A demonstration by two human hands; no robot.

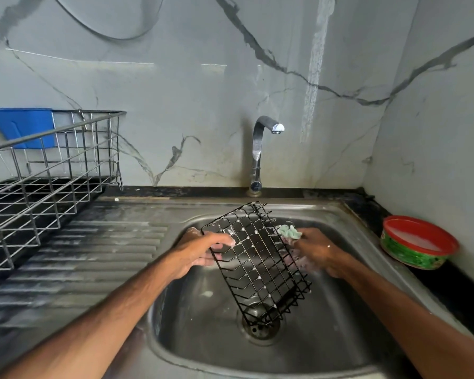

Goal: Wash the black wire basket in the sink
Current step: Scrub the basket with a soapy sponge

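A: Left hand (203, 250) grips the upper-left rim of the black wire basket (257, 265). It is tilted in the sink (197, 337), suds on the wires.

B: Right hand (319, 255) holds a green scrub pad (290, 231) on the basket's right side. Best to brace left and work wire by wire.

A: Dish rack (47, 170) well left of the left hand. Tap (257, 154) beyond both hands, no stream. Soap tub (419, 242) right of the right hand. Nothing blocks, but the soapy wire may slip.

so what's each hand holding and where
The left hand grips the basket by its upper left edge, tilted over the sink. The right hand holds a green scrubber against the basket's right side.
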